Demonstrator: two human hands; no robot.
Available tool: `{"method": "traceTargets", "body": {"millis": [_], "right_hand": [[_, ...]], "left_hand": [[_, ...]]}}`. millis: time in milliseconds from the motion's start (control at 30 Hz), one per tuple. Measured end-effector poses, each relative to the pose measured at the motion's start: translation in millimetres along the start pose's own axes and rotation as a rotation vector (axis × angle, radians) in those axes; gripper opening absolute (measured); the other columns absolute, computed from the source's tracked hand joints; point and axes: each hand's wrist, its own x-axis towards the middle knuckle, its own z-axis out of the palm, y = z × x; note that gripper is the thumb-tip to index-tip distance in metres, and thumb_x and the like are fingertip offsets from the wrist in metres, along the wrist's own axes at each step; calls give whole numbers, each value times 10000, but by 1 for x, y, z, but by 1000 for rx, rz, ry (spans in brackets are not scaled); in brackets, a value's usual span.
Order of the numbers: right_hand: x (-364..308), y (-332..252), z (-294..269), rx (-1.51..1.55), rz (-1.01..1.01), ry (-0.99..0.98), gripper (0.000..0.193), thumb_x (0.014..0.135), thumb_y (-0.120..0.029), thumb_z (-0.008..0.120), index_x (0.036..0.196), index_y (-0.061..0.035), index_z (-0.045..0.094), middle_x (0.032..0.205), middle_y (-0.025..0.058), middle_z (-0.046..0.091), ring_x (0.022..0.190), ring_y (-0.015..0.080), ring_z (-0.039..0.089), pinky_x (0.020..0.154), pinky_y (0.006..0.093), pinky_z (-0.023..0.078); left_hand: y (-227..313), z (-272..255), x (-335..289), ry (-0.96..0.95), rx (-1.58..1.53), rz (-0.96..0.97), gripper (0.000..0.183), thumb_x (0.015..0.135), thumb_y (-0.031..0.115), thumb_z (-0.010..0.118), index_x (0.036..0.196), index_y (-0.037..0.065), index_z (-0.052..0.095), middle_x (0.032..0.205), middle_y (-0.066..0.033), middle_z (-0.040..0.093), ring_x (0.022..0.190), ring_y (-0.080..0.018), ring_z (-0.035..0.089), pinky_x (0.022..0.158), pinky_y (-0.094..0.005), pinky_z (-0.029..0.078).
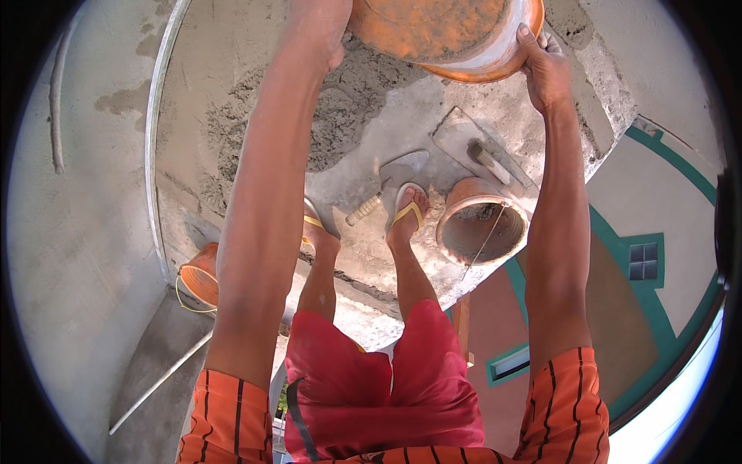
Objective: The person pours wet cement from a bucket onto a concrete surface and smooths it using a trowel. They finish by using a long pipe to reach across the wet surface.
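An orange bucket [440, 27], smeared with grey mortar, is held up tilted at the top of the view. My right hand [547, 69] grips its rim on the right side, thumb on the near face. My left hand [321, 35] reaches up beside the bucket's left side; its fingers are out of sight past the upper edge. Below the bucket lies a patch of wet grey mortar [332, 116] on the rough slab. A trowel [406, 162] and a rectangular plastering float [483, 155] lie near my feet.
Another orange bucket [483, 228] with mortar inside tilts by my right foot. A third bucket [201, 274] stands at left. A long pale straight bar [154, 139] runs along the left wall, and a white pipe [158, 383] lies lower down. At right the slab's edge drops off.
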Motion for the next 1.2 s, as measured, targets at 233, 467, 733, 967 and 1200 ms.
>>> {"method": "traceTargets", "body": {"millis": [233, 467, 733, 967, 1200], "right_hand": [[-173, -94, -72, 19, 75, 283, 329, 842, -300, 726, 1002, -27, 634, 861, 4, 609, 780, 102, 542, 737, 281, 463], [-381, -130, -106, -729, 159, 279, 409, 780, 9, 721, 661, -71, 338, 592, 7, 338, 563, 82, 326, 499, 258, 341], [-463, 25, -53, -905, 327, 361, 191, 838, -180, 687, 798, -83, 528, 708, 67, 596, 612, 284, 609, 556, 407, 491], [-434, 81, 54, -481, 359, 259, 667, 745, -225, 751, 1351, -144, 483, 1230, 146, 551, 1200, 353, 475, 1028, 480, 353], [-462, 132, 22, -338, 651, 708, 834, 743, -358, 758, 1449, -125, 379, 1416, 177, 421, 1312, 381, 373, 1100, 505, 283]], "left_hand": [[-12, 10, -70, -232, 29, -159, 542, 983, 387, 488, 1408, 53, 459, 1366, -141, 524, 1251, -249, 492, 1048, -430, 368], [-154, -22, -245, -547, 452, -592, 412, 959, 200, 573, 1306, -24, 566, 1252, -97, 611, 1155, -180, 559, 1001, -305, 424], [-106, -28, -358, -596, 472, -1030, 441, 954, 209, 593, 1314, -42, 545, 1203, -104, 636, 1120, -169, 590, 954, -290, 465], [-78, -20, -363, -460, 563, -1033, 377, 977, 241, 568, 1286, 27, 596, 1056, 6, 622, 925, -49, 540, 748, -212, 424], [-57, -105, -391, -580, 1154, -798, 490, 933, 249, 600, 1335, -12, 500, 1311, -171, 568, 1206, -287, 544, 1028, -381, 413]]}}
